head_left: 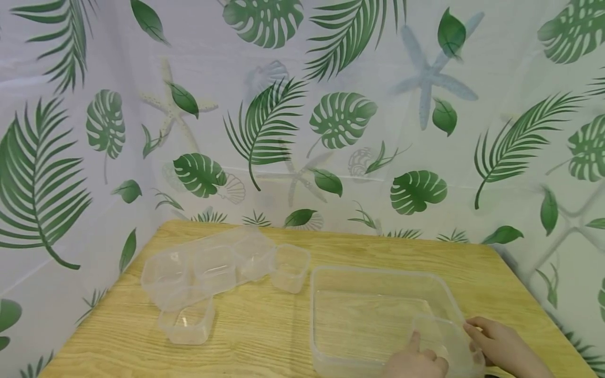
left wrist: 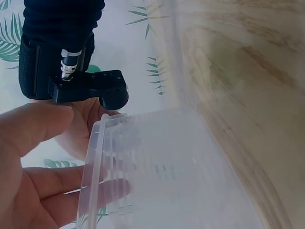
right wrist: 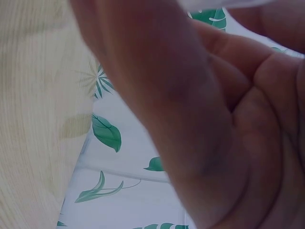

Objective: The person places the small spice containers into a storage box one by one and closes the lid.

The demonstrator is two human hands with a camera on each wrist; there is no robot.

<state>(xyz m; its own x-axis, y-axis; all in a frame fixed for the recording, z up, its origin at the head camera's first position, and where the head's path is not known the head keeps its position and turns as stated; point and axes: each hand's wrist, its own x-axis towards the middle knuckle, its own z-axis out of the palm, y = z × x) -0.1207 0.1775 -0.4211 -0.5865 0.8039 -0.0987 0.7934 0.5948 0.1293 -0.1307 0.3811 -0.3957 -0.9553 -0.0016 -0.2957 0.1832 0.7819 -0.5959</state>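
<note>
A large clear plastic box [head_left: 380, 270] stands on the table at right, its wall also close in the left wrist view. A smaller translucent piece [head_left: 437, 325], seemingly a tub, shows in its front right corner. My left hand [head_left: 416, 362] reaches over the box's near rim, one finger extended. Its straight fingers show through the wall in the left wrist view, thumb apart from the rim. My right hand [head_left: 503, 344] grips the box at its right front corner, fingers partly visible through the plastic. Pale plastic [right wrist: 228, 4] crosses the top of the right wrist view.
On the left, a long clear plastic piece [head_left: 215, 268] lies across several small compartments or tubs. One small clear tub [head_left: 189, 331] sits before it; another [head_left: 290, 268] adjoins its right end. A leaf-patterned curtain [head_left: 293, 131] hangs behind the wooden table [head_left: 264, 325].
</note>
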